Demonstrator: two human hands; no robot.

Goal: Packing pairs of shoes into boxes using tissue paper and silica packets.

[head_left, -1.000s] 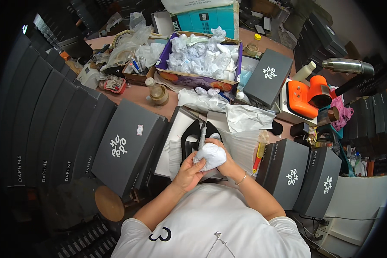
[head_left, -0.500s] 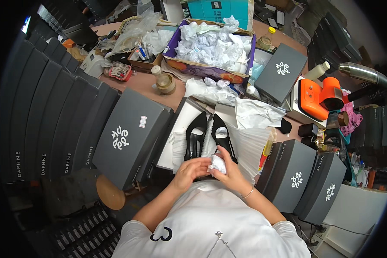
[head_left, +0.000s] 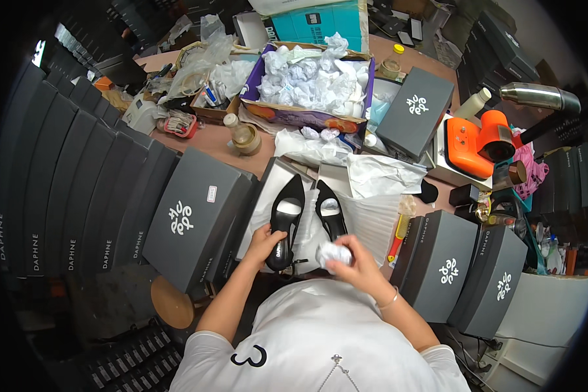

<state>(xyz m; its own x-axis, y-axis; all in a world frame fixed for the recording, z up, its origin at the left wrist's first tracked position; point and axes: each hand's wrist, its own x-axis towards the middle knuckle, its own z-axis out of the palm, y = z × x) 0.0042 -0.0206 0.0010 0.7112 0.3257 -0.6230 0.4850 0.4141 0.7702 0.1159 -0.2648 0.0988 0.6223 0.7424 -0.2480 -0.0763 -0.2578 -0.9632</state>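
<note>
Two black pointed shoes lie side by side on white wrapping in an open shoe box [head_left: 258, 219], toes pointing away from me. My left hand [head_left: 262, 247] grips the left shoe [head_left: 282, 255] at its heel end, thumb on the insole. Something white shows in the toe opening of each shoe. Between the fingers of my right hand [head_left: 366, 269] is a crumpled white paper ball [head_left: 332, 255], slightly blurred. It hangs over the heel end of the right shoe [head_left: 334, 226] and hides part of it.
Grey shoe boxes [head_left: 193, 219] stand at left, more boxes [head_left: 444, 268] at right. Behind is a purple carton [head_left: 300, 116] of crumpled paper, with a glass jar [head_left: 243, 138] beside it. An orange device [head_left: 467, 149] and a yellow-red tool [head_left: 398, 238] lie right.
My hands have moved apart. The left has gone to the left shoe and taken hold of its heel end. The right has moved slightly right, still holding the paper ball.
</note>
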